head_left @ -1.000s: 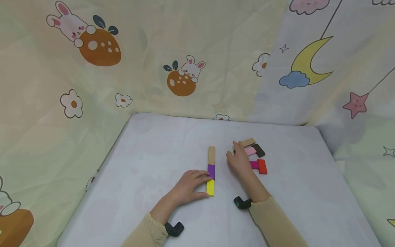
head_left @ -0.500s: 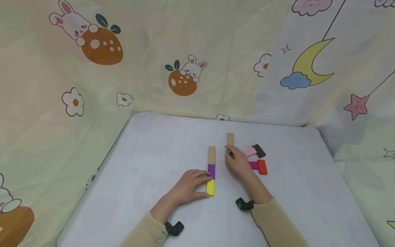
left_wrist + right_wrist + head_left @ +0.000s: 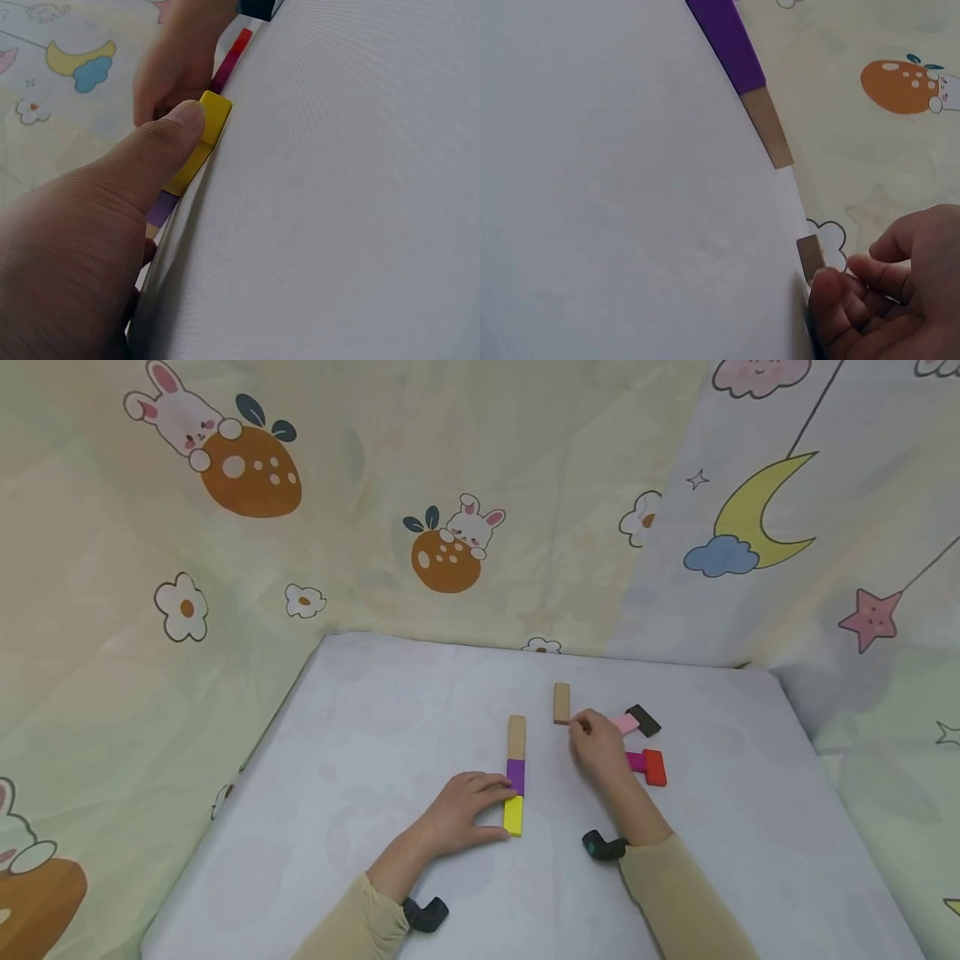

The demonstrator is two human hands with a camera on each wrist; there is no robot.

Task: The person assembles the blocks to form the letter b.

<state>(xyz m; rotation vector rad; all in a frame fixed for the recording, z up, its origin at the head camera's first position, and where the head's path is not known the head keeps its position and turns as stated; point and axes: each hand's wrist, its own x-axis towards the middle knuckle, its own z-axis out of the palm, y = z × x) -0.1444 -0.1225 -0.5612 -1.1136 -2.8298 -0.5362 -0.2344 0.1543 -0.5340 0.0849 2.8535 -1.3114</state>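
In the head view a wooden block, a purple block and a yellow block lie end to end in one row. My left hand rests against this row, fingers on the purple and yellow blocks. The left wrist view shows its thumb touching the yellow block. My right hand is just right of another wooden block, its fingers loosely bent. Fingertips come right to that block's near end in the right wrist view, and a dark bluish strip shows beside them.
Beyond my right hand lie a pink block, a black block, a magenta block and a red block. The white table meets a printed cloth at the back.
My right hand swung the second wooden block upright and leftward, then let go and shifted right. The pink, black, magenta and red blocks slid slightly right. My left hand stayed put.
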